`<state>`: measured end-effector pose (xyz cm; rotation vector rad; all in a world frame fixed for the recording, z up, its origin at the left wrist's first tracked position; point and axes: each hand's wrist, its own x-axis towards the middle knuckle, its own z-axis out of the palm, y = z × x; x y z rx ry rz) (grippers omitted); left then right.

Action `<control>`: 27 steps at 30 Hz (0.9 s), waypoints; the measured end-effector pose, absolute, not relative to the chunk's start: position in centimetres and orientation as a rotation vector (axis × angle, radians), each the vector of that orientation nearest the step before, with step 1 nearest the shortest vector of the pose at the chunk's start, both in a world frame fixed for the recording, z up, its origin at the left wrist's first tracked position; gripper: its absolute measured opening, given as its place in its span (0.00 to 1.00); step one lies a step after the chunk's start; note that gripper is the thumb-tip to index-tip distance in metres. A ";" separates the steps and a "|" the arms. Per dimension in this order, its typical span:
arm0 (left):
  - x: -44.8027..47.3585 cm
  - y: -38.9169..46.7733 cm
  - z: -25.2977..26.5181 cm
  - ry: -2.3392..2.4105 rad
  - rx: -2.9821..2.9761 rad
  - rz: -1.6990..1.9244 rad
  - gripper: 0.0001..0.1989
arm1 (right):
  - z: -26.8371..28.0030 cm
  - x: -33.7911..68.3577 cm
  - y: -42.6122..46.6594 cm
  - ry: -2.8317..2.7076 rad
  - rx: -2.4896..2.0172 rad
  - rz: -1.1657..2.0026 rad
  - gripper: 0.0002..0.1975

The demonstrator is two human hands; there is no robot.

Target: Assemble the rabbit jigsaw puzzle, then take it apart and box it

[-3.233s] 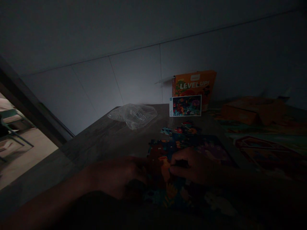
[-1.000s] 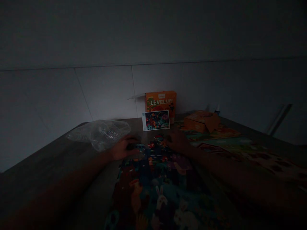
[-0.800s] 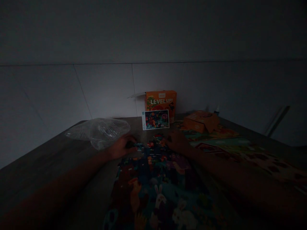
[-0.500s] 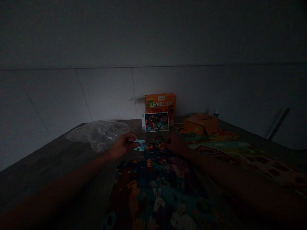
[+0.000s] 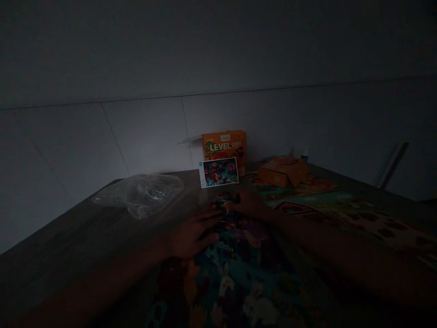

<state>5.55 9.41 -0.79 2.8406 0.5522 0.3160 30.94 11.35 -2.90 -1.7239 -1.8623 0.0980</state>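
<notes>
A partly joined jigsaw puzzle (image 5: pixel 225 282) with rabbits and other animals lies on the table in front of me. My left hand (image 5: pixel 191 234) reaches over its left upper part, palm down with the fingers spread. Below those fingers a light blue puzzle piece (image 5: pixel 214 252) seems to lie on the picture; the dim light blurs its outline. At the puzzle's far edge, my right hand (image 5: pixel 248 203) has curled fingers against several small puzzle pieces (image 5: pixel 223 197), which look pinched at their right side. How many it holds is hidden.
A printed picture card (image 5: pixel 219 172) leans on an upright orange box (image 5: pixel 225 143) by the wall. Crumpled clear plastic (image 5: pixel 143 191) lies at left. Another orange box (image 5: pixel 285 171) stands at right, near another colourful puzzle (image 5: pixel 368 218) and a small bottle (image 5: pixel 305 155).
My left hand has let go of the light blue puzzle piece, moved nearer to me and spread over the puzzle. The right hand stays almost in place. The view has tilted slightly.
</notes>
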 end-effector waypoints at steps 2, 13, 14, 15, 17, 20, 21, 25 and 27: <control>5.5 9.5 -0.9 0.576 2.820 0.346 0.24 | -2.9 31.0 11.5 -1.811 -1.660 0.149 0.20; 5.4 11.1 -1.7 0.698 1.998 0.839 0.31 | -1.9 30.1 10.6 -1.737 -1.226 0.328 0.06; 5.3 11.2 -1.6 0.702 1.911 0.857 0.34 | -1.8 29.8 10.4 -1.754 -1.200 0.346 0.06; 5.3 11.3 -1.5 0.710 1.860 0.869 0.38 | -1.7 29.5 10.1 -1.780 -1.171 0.353 0.06; 5.3 11.4 -1.4 0.743 1.845 0.880 0.38 | -1.6 28.9 9.4 -1.875 -1.097 0.306 0.05; 5.4 11.3 -1.2 0.771 1.866 0.873 0.25 | -1.6 28.2 8.6 -2.092 -0.943 0.110 0.05; 5.4 11.3 -1.3 0.776 1.857 0.861 0.19 | -1.6 28.1 8.4 -2.154 -0.904 0.045 0.06; 5.4 11.7 -1.7 0.812 1.770 0.850 0.11 | -1.8 28.1 8.1 -2.297 -0.876 -0.085 0.13; 5.2 12.2 -1.9 0.826 1.712 0.867 0.12 | -1.9 28.3 8.2 -2.311 -0.887 -0.118 0.15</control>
